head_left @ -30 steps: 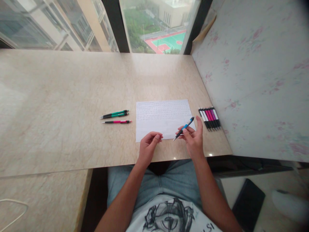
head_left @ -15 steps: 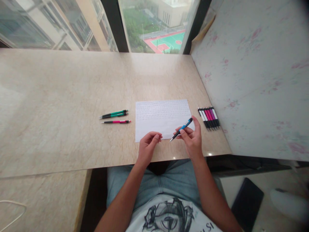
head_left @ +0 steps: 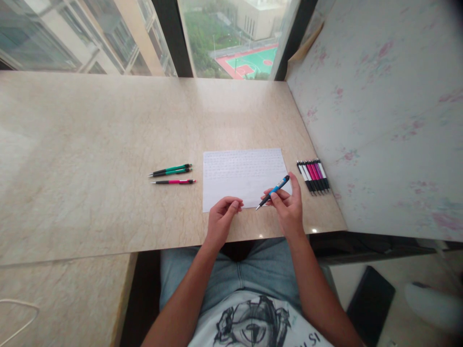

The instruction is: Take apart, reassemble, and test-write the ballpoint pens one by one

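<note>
My right hand (head_left: 288, 209) grips a blue and black pen (head_left: 273, 192), its tip pointing down-left just above the lower right corner of a white sheet of paper (head_left: 241, 174) with faint handwritten lines. My left hand (head_left: 221, 218) rests with its fingers curled on the sheet's lower edge, nothing visible in it. A tight row of several black, white and pink pens (head_left: 313, 175) lies just right of the sheet. Two green pens (head_left: 170, 170) and one pink pen (head_left: 173, 182) lie left of it.
The beige marble table (head_left: 108, 144) ends at a patterned wall panel (head_left: 379, 120) on the right and windows at the back. A lower marble surface (head_left: 65, 299) with a white cable (head_left: 18, 318) sits at lower left. A dark flat object (head_left: 372, 299) lies on the floor.
My right hand with the blue pen has drawn slightly left and nearer to me. My left hand has stayed in place.
</note>
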Tool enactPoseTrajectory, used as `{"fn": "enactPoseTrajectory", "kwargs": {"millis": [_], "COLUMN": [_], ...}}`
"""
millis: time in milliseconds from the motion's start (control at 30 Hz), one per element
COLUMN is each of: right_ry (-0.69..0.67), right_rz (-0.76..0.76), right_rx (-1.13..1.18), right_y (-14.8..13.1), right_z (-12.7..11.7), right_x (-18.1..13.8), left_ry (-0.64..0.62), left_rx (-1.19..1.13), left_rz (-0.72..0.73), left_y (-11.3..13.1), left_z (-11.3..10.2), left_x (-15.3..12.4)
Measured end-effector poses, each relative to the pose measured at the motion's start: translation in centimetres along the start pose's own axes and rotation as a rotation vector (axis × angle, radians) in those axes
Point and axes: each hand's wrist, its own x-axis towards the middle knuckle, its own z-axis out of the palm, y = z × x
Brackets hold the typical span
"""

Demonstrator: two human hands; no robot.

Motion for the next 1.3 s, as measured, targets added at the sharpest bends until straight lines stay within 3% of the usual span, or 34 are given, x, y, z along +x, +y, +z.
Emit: {"fn": "enactPoseTrajectory", "kwargs": {"millis": [700,933,1100,1300], "right_ry": [0.048,0.095,0.13,0.106], "right_rz": [-0.022,0.034,0.082,-0.04], "right_rx": [0.053,0.114,0.081,-0.008], "right_y": [0.5,0.4,0.4,-0.1], "right_z": [-0.2,-0.4,-0.5,-0.1], "right_x": [0.2,0.7,2.3,5.4], "left_ry": [-0.012,-0.006,-0.012,-0.088], "left_rx": [0.021,0.026,0.115,0.374], "left_rz": [0.0,0.01,0.097,0.359], "left_y": [-0.2,0.0,0.0,-0.1], "left_z": [-0.1,0.1,0.1,0.6], "left_x": [0.0,-0.1,-0.3,-0.8]}}
